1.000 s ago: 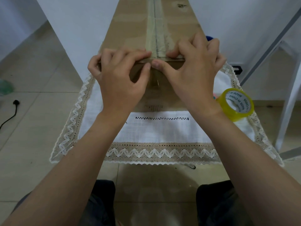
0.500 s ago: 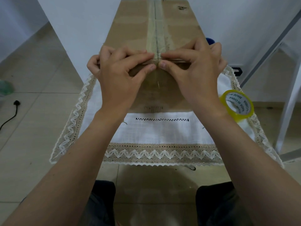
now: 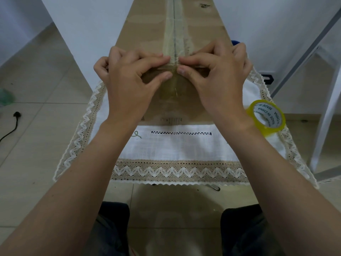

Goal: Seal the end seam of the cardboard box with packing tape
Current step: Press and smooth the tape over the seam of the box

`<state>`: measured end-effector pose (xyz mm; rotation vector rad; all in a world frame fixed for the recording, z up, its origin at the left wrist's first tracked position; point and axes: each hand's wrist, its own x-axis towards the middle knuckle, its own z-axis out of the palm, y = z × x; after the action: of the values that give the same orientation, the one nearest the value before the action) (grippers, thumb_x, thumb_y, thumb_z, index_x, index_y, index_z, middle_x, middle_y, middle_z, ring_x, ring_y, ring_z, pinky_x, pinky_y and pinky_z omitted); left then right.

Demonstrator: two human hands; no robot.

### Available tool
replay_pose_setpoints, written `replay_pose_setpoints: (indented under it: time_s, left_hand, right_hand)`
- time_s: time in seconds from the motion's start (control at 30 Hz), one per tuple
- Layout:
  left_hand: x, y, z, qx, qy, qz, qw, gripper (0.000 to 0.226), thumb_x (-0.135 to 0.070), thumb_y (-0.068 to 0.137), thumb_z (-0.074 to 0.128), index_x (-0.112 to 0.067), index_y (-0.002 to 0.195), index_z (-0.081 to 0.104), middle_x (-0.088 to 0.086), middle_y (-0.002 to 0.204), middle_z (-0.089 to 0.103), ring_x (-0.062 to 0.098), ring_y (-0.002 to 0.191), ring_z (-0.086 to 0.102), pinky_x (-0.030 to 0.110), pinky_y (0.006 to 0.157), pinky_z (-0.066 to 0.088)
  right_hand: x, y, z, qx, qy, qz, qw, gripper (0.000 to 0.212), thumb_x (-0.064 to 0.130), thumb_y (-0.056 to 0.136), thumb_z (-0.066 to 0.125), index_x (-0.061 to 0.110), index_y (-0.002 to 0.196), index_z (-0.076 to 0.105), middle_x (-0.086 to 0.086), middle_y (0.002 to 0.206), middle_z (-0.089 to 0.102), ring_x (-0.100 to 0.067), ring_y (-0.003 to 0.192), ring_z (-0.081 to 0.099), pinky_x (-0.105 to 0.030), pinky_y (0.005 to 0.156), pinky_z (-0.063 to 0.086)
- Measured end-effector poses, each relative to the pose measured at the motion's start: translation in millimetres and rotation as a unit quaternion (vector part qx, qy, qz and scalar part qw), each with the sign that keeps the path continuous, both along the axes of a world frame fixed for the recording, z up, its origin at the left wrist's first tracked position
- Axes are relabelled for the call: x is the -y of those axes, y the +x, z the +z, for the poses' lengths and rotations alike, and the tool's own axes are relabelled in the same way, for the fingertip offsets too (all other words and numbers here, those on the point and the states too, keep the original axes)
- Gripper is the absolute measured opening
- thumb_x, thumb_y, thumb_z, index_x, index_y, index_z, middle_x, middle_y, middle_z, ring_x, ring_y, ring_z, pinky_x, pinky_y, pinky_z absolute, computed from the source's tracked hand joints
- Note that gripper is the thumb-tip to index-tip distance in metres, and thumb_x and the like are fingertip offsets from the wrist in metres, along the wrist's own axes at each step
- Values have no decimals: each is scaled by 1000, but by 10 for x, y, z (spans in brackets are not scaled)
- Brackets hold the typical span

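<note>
at the near top edge | your left hand (image 3: 129, 85) and right hand (image 3: 219, 80) are pinching the cardboard box (image 3: 147, 30), fingers curled

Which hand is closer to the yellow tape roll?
Right. The right hand pinches the cardboard box edge, its wrist beside the tape roll; the left hand pinches the edge farther left.

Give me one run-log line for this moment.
phase: pressing tape strip down | left hand: pinches cardboard box top edge | right hand: same | packing tape roll: beside right wrist
</note>
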<state>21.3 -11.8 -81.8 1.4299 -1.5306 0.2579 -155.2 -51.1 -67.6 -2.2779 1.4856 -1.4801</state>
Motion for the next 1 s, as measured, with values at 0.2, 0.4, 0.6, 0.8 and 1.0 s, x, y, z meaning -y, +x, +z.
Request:
replay_pose_setpoints:
  time_s: [0.2,0.4,0.6,0.8,1.0]
  left_hand:
    - [-23,34,-93,99,-8,28,995,50,-71,83,68,-42,123,72,-20,125,68,21,111,52,47,97,33]
    - [-28,153,-198,179,-16,45,983,67,-78,83,61,-41,138,62,-15,137,64,17,114,43,50,99,35]
    - [-57,233,-218,216,12,46,975,82,-74,74,71,-43,147,52,-14,147,56,21,124,46,49,106,31]
    - [-65,148,-193,159,-10,35,987,67,-73,80,70,-41,139,63,-15,139,62,22,123,52,50,106,32]
    - [-53,62,-191,115,-31,46,992,46,-60,88,71,-41,130,69,-16,130,66,21,118,56,48,107,31]
  right_hand:
    - [-61,7,-97,-92,-46,-31,994,40,64,81,71,44,115,73,8,122,63,-31,116,51,-40,98,28]
    - [-58,-39,-250,-168,-68,-65,981,64,73,78,67,43,134,61,-1,135,57,-33,120,50,-46,109,30]
    - [-38,-128,-312,-228,-60,-63,970,93,69,66,78,42,149,45,-7,147,49,-25,130,27,-52,116,26]
    - [-79,-100,-227,-154,-46,-41,986,65,65,79,70,43,138,58,-1,138,54,-30,125,45,-46,113,28]
    - [-113,17,-224,-103,-52,-62,991,47,58,82,67,40,126,68,0,129,58,-30,119,51,-44,112,28]
